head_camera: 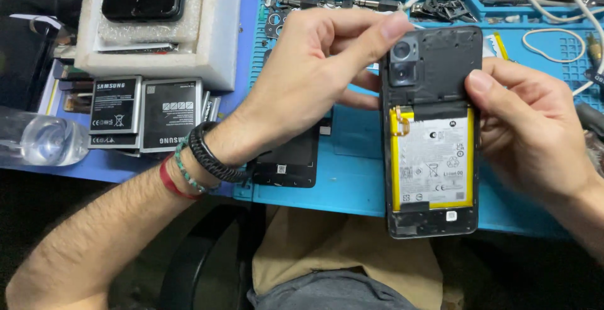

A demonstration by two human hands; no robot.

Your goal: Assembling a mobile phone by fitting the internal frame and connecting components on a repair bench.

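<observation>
Opened phone point(431, 134) at centre right of the frame, pinched at its top by left hand point(308, 77) and gripped along its edge by right hand point(535, 127); likely light, stiff, fragile inside, best held by the rim.

Both my forearms bare, no sleeves. Left hand point(308, 77): three bands stacked at the wrist: a thick black braided bracelet point(211, 156), a green beaded bracelet point(187, 170), a red thread band point(173, 183). Right hand point(535, 134): no rings, no watch. Grey shirt hem and tan trousers below.
</observation>
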